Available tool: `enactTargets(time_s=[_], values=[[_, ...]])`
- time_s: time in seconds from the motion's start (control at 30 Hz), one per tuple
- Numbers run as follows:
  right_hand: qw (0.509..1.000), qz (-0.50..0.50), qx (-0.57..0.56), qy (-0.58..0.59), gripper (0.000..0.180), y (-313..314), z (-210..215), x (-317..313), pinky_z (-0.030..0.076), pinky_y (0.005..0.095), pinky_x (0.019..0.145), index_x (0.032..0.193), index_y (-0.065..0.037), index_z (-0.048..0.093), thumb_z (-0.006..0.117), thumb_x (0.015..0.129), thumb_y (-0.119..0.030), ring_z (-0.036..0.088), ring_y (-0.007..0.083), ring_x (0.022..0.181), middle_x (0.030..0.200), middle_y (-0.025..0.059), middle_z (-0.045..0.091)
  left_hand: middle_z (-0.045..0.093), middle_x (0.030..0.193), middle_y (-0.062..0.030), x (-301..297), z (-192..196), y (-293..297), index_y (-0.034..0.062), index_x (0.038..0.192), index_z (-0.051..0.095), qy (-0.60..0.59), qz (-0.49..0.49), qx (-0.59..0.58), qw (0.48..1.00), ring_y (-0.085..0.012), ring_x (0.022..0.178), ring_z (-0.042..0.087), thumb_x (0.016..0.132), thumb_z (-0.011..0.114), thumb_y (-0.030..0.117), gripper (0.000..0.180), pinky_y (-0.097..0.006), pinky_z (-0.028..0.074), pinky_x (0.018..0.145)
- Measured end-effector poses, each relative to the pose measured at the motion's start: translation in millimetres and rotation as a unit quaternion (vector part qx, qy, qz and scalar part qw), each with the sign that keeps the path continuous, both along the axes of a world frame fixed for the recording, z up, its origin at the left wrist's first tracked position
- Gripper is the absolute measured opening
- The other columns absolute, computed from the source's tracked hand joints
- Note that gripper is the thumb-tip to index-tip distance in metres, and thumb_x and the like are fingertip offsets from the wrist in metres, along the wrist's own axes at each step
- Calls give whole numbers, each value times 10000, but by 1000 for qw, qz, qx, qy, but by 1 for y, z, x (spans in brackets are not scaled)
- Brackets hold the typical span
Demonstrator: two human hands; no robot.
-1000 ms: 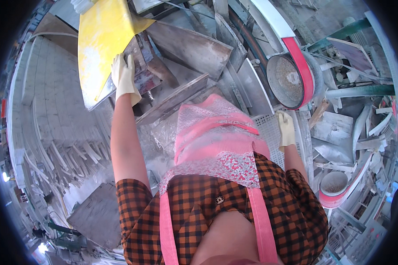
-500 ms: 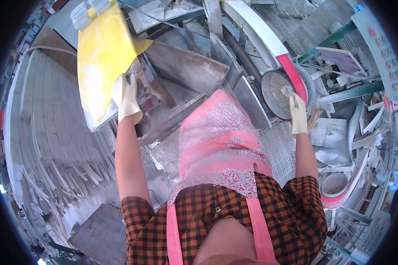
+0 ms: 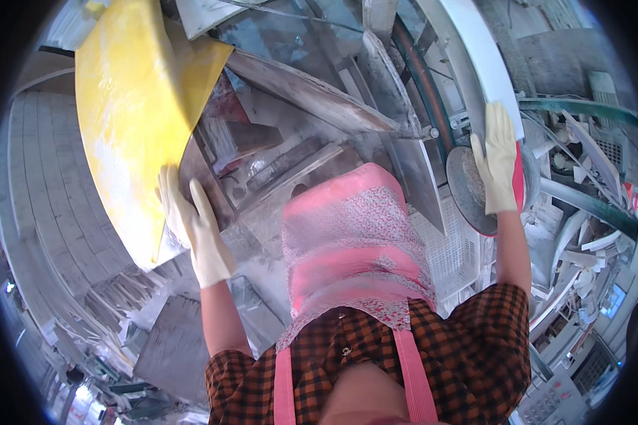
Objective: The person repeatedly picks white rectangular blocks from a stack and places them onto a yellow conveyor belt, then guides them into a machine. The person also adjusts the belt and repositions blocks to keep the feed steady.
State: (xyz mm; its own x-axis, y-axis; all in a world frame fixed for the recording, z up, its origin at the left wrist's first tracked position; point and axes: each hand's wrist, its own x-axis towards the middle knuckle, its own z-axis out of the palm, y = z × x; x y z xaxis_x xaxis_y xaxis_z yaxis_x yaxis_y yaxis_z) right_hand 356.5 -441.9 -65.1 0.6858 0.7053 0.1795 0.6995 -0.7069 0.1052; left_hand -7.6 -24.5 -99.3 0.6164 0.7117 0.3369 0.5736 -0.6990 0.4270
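My left hand (image 3: 193, 228), in a cream rubber glove, lies with fingers spread at the lower right edge of a yellow sheet (image 3: 124, 99). The sheet is dusted white and slopes over a surface. On the right, my right hand (image 3: 500, 159), gloved the same way, is stretched flat along a long curved white strip (image 3: 468, 42); its fingertips rest on the strip near where it turns red (image 3: 519, 185). Beside that palm sits a round grey metal pan (image 3: 463, 176) with grainy material inside, partly covered by the hand. Neither hand holds anything that I can see.
Dusty boards (image 3: 305, 88) form an angled trough between my arms. A flat panel (image 3: 420, 185) stands upright right of my pink apron. Long grey strips (image 3: 46, 177) are stacked at left. A white perforated crate (image 3: 450, 248) and a green bar (image 3: 588, 108) are at right.
My right hand has uncurled from beside the pan and now lies flat higher on the strip. My left hand's fingers have spread at the yellow sheet's edge. The whole view has shifted.
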Motion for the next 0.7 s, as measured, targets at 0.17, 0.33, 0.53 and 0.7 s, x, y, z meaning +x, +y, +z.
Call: enactTargets(time_s=[0.17, 0.33, 0.53, 0.7], values=[[997, -40, -43, 55, 765, 9, 10, -3, 232, 491, 1251, 1563, 17, 336, 664, 912, -216, 324, 430, 1482, 1585, 253, 369, 511, 1457, -302, 6, 16, 0, -65, 1406, 504, 30, 3, -32, 999, -456, 1389, 458, 997, 567, 143, 464, -545, 237, 1227], [993, -60, -60, 80, 773, 11, 14, -1, 209, 503, 1258, 1567, 11, 329, 663, 916, -239, 298, 422, 1496, 1597, 253, 346, 514, 1449, -309, 8, 15, -1, -79, 1415, 492, 54, -4, 9, 998, -476, 1379, 459, 983, 587, 129, 489, -544, 262, 1215], [998, -36, -46, 5, 789, 3, -3, -4, 247, 483, 1244, 1570, -8, 330, 690, 908, -243, 353, 400, 1472, 1572, 249, 386, 543, 1397, -326, -1, 4, 3, -96, 1386, 510, 28, -12, 27, 999, -476, 1328, 497, 1000, 589, 167, 474, -524, 320, 1179], [998, 31, 15, -53, 802, -14, -22, 3, 258, 482, 1239, 1575, -19, 319, 693, 915, -280, 351, 390, 1474, 1568, 243, 393, 623, 1304, -281, 0, -8, 9, -55, 1240, 617, -41, -1, 72, 997, -431, 1238, 572, 993, 609, 245, 390, -473, 394, 1127]])
